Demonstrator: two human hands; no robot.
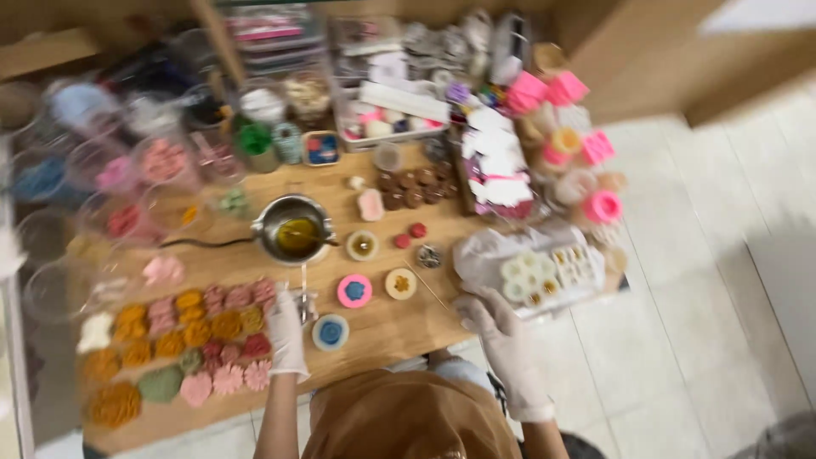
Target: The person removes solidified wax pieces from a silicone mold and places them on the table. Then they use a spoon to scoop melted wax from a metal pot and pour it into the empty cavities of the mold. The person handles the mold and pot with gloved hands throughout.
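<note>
Wooden table, crowded. Left hand, white-gloved, rests by the flower casts, fingers closed around a thin metal tool that points toward the melting pot of yellow liquid. Right hand, gloved, grips the near edge of a white multi-cavity mould, which sits at the table's right end and partly overhangs it. Judgement: the mould wants lifting level, with support under its middle, as it may flex. Small round moulds, pink, cream and blue, lie between the hands. Open room: a bare strip along the near edge by the blue mould; the floor lies to the right. Far side packed with jars and pink moulds, blurred.
</note>
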